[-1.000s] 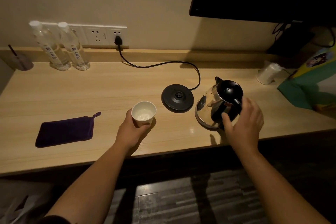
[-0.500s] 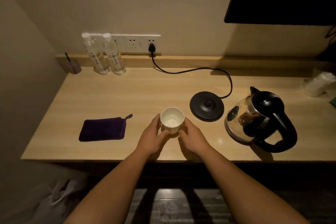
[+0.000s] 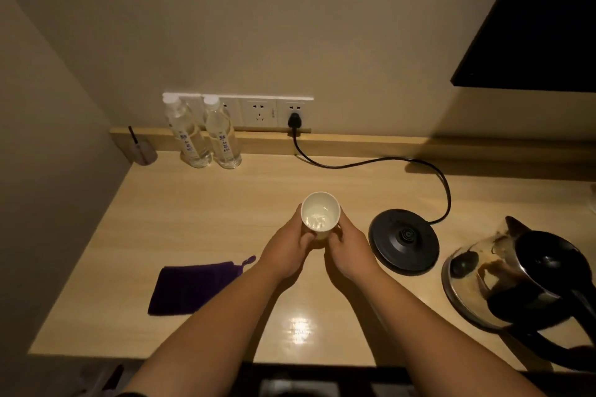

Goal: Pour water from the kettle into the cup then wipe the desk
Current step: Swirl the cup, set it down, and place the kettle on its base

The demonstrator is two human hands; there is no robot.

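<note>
A small white cup [image 3: 320, 215] with water in it is held between both hands over the middle of the wooden desk [image 3: 200, 216]. My left hand [image 3: 287, 246] grips its left side and my right hand [image 3: 346, 251] its right side. The steel kettle [image 3: 503, 280] with a black lid and handle stands on the desk at the right, off its round black base [image 3: 404, 240]. A folded dark purple cloth [image 3: 193, 287] lies on the desk to the left of my left forearm.
Two water bottles [image 3: 206, 135] stand at the back wall below a socket strip [image 3: 258, 111]. The base's black cord [image 3: 371, 163] runs from the plug across the back of the desk. A small clear cup with a stick [image 3: 143, 151] sits in the back left corner. A dark screen [image 3: 535, 29] hangs upper right.
My right hand let go of the kettle and joined my left hand on the cup. Both hands have lifted the cup and moved it further from the front edge.
</note>
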